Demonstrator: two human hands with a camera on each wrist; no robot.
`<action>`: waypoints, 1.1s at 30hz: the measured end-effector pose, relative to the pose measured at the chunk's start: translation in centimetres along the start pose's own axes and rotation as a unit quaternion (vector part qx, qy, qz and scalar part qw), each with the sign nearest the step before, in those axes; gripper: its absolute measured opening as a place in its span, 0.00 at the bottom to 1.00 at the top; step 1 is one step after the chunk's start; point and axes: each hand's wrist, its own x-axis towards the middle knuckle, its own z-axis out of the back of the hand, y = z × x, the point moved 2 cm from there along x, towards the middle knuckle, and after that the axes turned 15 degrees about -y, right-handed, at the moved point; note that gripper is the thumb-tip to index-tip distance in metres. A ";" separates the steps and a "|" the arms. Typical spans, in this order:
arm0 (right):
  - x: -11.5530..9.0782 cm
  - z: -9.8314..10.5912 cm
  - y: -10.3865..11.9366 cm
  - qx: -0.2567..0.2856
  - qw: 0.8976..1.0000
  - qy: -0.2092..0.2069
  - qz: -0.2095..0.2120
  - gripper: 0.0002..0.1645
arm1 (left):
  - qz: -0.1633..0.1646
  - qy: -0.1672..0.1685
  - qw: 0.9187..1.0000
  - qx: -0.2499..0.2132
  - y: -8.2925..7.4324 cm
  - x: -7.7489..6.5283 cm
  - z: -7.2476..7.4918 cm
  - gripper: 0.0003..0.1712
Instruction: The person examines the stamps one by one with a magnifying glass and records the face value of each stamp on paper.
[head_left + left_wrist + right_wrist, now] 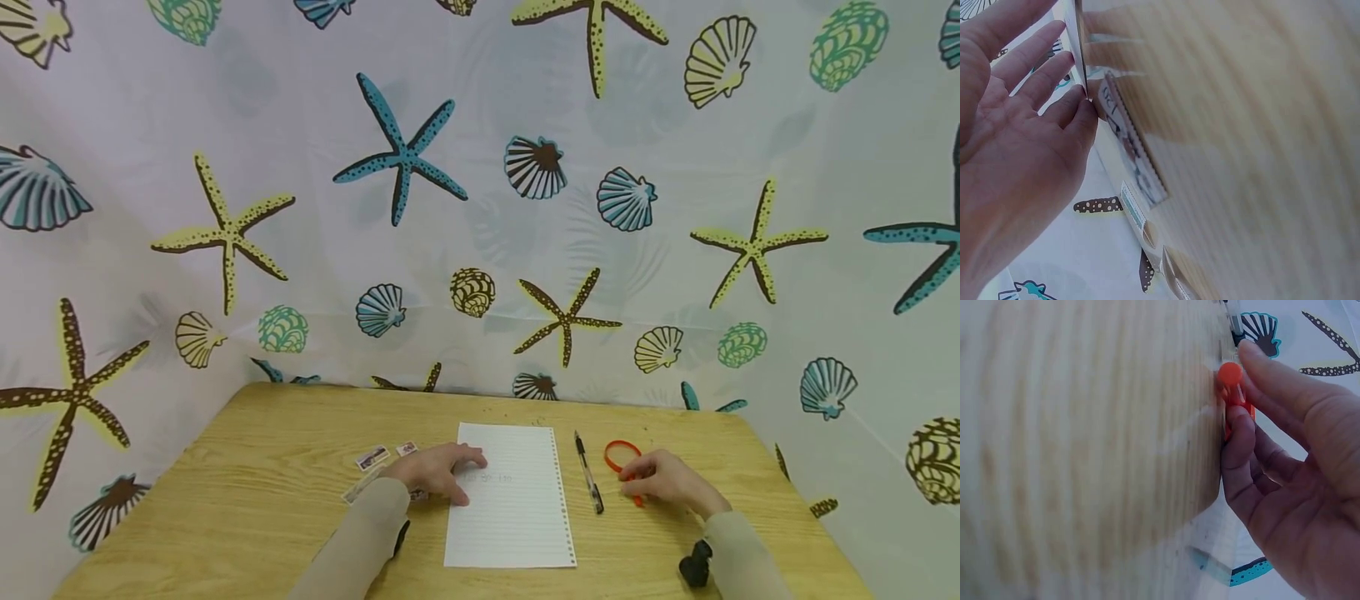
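Observation:
A sheet of lined paper (510,525) with holes down its right edge and faint writing lies on the wooden table. The left hand (435,468) rests at its left edge, fingers spread and mostly straight. Beside and partly under that hand lie several postage stamps (372,457); one stamp (1132,147) with a perforated edge shows close to the palm in the left wrist view. At the right, the right hand (671,482) pinches the handle of a red magnifying glass (609,451) between thumb and fingers. The round end of its handle (1231,374) shows in the right wrist view.
A black-tipped clear pen (588,473) lies between the paper and the magnifying glass. The wooden table (225,508) ends at a hanging cloth (465,233) printed with starfish and shells, at the back and both sides. A black wrist device (696,564) sits by the right sleeve.

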 end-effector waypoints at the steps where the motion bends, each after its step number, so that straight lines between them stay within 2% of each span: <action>1: 0.0 0.0 0.0 -0.005 1.000 -0.003 0.000 0.14 | 0.000 0.000 1.000 -0.001 0.0 0.0 0.0 0.32; 10: 0.2 0.0 -0.4 -0.017 0.999 -0.022 -0.031 0.10 | -0.001 0.005 1.000 -0.025 0.0 -0.1 -0.1 0.31; 14: 0.2 0.3 -0.3 -0.012 0.999 -0.023 -0.029 0.12 | 0.000 0.004 1.000 -0.022 0.1 0.0 -0.1 0.31; 23: -0.2 0.4 0.3 0.048 0.999 0.000 -0.016 0.19 | 0.005 0.002 1.000 -0.009 0.3 0.0 0.0 0.31; 33: 0.3 -1.1 0.9 0.047 0.999 -0.009 -0.004 0.20 | -0.007 -0.007 1.000 0.009 0.4 0.0 -0.1 0.31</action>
